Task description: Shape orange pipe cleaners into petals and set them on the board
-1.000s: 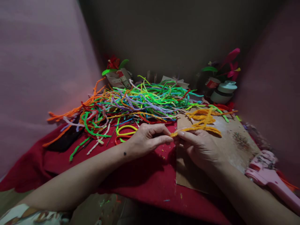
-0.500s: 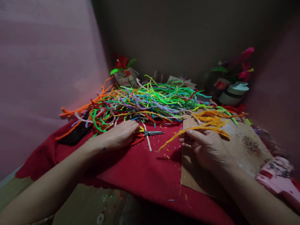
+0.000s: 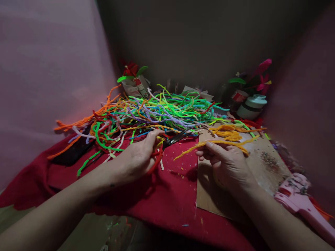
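My left hand point(image 3: 138, 157) is closed around the handles of a pair of scissors point(image 3: 179, 136). The dark blades point up and to the right, smeared by motion, and the fingers partly hide the yellow and red handles. Between the thumb and fingers of my right hand point(image 3: 230, 165) is a fuzzy orange-yellow pipe cleaner point(image 3: 187, 151), its free end pointing left toward the scissors, apart from the blades. More orange-yellow pipe cleaners point(image 3: 226, 131) lie just behind that hand. A pale pipe cleaner point(image 3: 162, 164) rests below the scissors.
A big tangle of coloured pipe cleaners point(image 3: 170, 111) spreads across the back of the red cloth point(image 3: 167, 198). Cardboard point(image 3: 209, 191) lies under my right hand. A pink glue gun point(image 3: 295, 195) sits at the right, with a lidded jar point(image 3: 251, 106) and fuzzy flowers behind.
My left hand has turned and lifted the scissors off the cloth, the blades swinging upward. My right hand keeps its pinch on the pipe cleaner. The whole view has shifted slightly.
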Motion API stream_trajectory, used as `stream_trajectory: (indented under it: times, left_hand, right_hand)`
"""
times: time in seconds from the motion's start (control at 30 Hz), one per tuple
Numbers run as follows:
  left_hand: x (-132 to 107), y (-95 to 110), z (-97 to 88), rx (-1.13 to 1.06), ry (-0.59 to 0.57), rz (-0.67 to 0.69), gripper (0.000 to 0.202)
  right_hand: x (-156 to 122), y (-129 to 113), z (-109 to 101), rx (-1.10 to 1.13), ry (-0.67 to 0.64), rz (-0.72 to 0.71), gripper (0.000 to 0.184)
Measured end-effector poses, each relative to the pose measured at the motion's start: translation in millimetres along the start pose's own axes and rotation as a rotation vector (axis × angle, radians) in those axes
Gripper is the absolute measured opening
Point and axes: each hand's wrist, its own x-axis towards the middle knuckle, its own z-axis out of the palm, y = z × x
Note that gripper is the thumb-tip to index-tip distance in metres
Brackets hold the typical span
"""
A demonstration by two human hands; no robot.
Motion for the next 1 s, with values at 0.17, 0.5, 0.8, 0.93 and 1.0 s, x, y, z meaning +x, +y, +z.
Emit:
stream_trajectory:
  times: [0.17,0.5,0.8,0.93,1.0]
  left_hand:
    - [5.9,20.2,2.0,0.124,-0.058,0.176,0.048]
    - [19.2,27.1,22.7,0.299,-0.081,0.145,0.025]
    - [17.8,24.3,31.5,0.335,-0.114,0.130,0.028]
    - [18.7,23.7,31.8,0.321,-0.123,0.133,0.027]
    - [18.8,23.0,32.6,0.330,-0.127,0.145,0.028]
  right_hand:
    - [1.9,-1.8,-1.3,-0.007,0.000,-0.012,0.010]
    - [3.3,-3.7,-0.6,-0.031,0.043,-0.010,0.011]
    - [0.7,-2.7,0.2,-0.028,0.028,0.036,0.012]
    - [0.5,-2.0,0.8,-0.026,0.010,0.052,0.013]
    - [0.5,-1.4,0.8,-0.017,0.006,0.068,0.013]
